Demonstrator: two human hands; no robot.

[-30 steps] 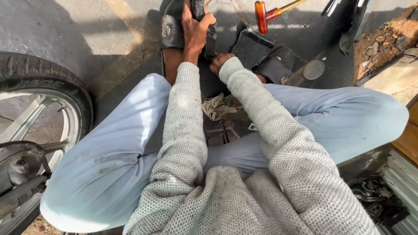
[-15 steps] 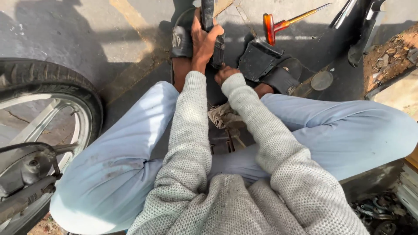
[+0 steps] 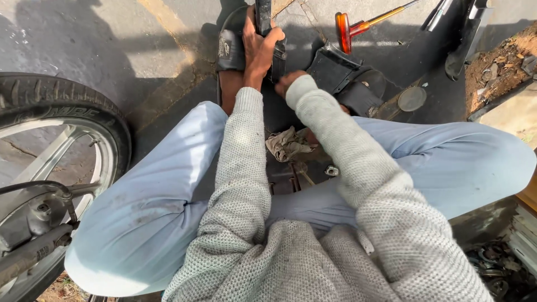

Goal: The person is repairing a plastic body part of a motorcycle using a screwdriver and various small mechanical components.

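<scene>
Because the person sits cross-legged on the ground, the dark upright part (image 3: 263,14) stands between the sandalled feet, where the left hand (image 3: 258,47) clamps it steady; the right hand (image 3: 282,83), mostly hidden behind its sleeve, touches its base, grip unclear.

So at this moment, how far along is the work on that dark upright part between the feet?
Done: a dark cover piece already lies loose on the ground, and a red-handled screwdriver is set aside.
In hand: the left hand grips the dark upright part, while the right hand, mostly hidden by its sleeve, works at its base.
Left: a rag and small metal pieces lie loose between the legs.
</scene>
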